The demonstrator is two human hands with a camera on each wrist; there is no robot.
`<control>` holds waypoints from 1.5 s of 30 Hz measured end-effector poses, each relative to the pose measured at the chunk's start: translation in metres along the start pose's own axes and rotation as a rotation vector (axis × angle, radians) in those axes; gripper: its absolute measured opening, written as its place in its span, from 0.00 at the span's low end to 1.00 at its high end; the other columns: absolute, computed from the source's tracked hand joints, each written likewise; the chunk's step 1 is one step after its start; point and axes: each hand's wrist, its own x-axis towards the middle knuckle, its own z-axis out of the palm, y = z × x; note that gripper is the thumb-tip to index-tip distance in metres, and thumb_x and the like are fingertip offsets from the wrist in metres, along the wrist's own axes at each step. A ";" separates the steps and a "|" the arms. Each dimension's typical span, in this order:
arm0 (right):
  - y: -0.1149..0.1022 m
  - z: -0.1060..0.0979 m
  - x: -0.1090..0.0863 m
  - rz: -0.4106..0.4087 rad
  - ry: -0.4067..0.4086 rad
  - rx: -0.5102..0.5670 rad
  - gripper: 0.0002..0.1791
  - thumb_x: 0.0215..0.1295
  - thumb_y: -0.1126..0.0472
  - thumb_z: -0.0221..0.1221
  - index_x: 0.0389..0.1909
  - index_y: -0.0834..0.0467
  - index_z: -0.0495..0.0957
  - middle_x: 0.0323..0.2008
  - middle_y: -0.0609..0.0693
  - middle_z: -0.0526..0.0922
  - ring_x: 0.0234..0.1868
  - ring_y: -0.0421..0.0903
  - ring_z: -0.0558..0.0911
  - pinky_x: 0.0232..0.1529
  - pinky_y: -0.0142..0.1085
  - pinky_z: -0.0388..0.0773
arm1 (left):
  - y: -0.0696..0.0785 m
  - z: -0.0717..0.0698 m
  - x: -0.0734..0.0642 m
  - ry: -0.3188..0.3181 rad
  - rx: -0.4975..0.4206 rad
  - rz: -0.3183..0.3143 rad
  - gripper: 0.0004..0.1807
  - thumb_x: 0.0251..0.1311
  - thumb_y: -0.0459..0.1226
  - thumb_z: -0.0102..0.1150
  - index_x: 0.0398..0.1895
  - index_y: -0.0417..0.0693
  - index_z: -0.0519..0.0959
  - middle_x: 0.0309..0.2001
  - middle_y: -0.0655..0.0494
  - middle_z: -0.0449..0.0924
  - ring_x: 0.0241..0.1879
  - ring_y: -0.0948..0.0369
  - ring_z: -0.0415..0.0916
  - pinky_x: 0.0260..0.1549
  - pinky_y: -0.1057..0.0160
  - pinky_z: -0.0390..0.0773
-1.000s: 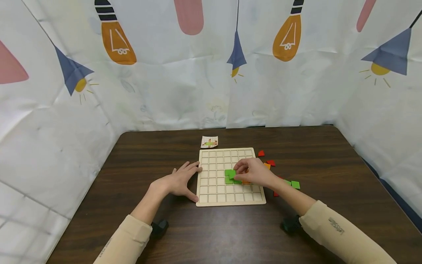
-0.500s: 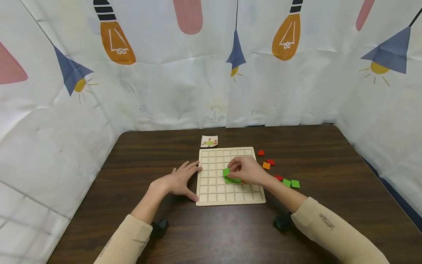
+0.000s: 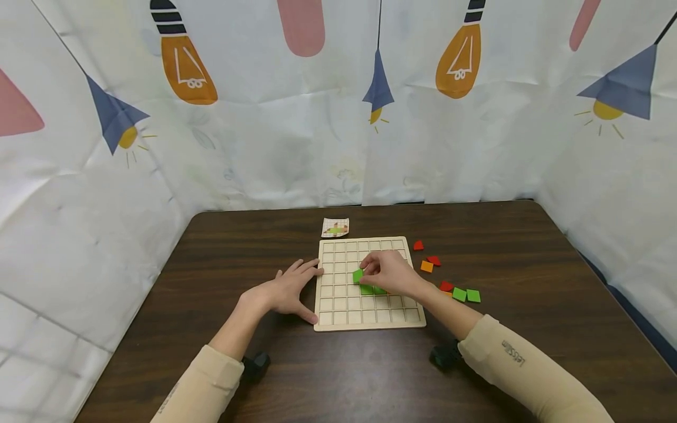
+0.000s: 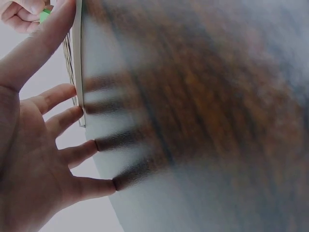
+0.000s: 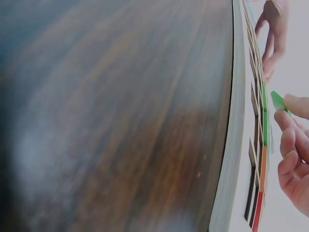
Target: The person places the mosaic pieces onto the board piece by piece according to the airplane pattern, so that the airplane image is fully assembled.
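A pale wooden grid board lies on the dark table. Spread along its left edge is my left hand, fingers straight, with the thumb and some fingertips at the rim. Over the middle of the grid, my right hand pinches a green square tile between thumb and fingertips. The right wrist view shows this tile tilted and raised above the board. Below the hand, green tiles sit in the grid; an orange tile and a red one continue their row.
Loose tiles lie right of the board: green tiles, red pieces and an orange square. Behind the board is a small pattern card. A printed white curtain hangs behind the table.
My right hand has moved left across the grid with the green tile, uncovering more loose tiles at the right. My left hand has stayed at the board's edge.
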 end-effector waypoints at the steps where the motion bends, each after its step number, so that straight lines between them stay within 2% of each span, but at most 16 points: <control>1: 0.000 0.000 0.001 -0.002 0.000 -0.001 0.12 0.60 0.62 0.74 0.41 0.59 0.84 0.28 0.41 0.85 0.31 0.37 0.82 0.38 0.36 0.80 | 0.000 0.000 0.000 0.001 -0.001 0.000 0.58 0.48 0.55 0.81 0.79 0.46 0.60 0.82 0.46 0.45 0.79 0.38 0.37 0.65 0.22 0.43; 22: -0.004 0.010 0.010 -0.008 0.010 -0.076 0.12 0.60 0.60 0.75 0.41 0.59 0.84 0.28 0.40 0.85 0.30 0.36 0.81 0.39 0.36 0.80 | -0.002 0.000 0.000 -0.007 0.000 -0.001 0.57 0.50 0.55 0.80 0.79 0.46 0.60 0.82 0.46 0.44 0.79 0.38 0.36 0.65 0.22 0.43; 34: -0.005 0.011 0.011 0.032 0.017 -0.046 0.11 0.60 0.60 0.75 0.40 0.58 0.85 0.29 0.41 0.84 0.31 0.38 0.80 0.39 0.36 0.79 | -0.002 0.000 0.000 -0.003 -0.009 0.012 0.58 0.49 0.55 0.80 0.80 0.46 0.60 0.82 0.45 0.43 0.79 0.38 0.36 0.65 0.22 0.43; 45: -0.007 0.013 0.010 -0.039 0.044 -0.145 0.11 0.58 0.60 0.76 0.38 0.59 0.86 0.26 0.40 0.82 0.27 0.36 0.77 0.37 0.35 0.78 | -0.001 0.000 -0.001 -0.006 -0.015 0.007 0.59 0.49 0.55 0.81 0.80 0.46 0.59 0.82 0.46 0.43 0.79 0.38 0.36 0.65 0.22 0.43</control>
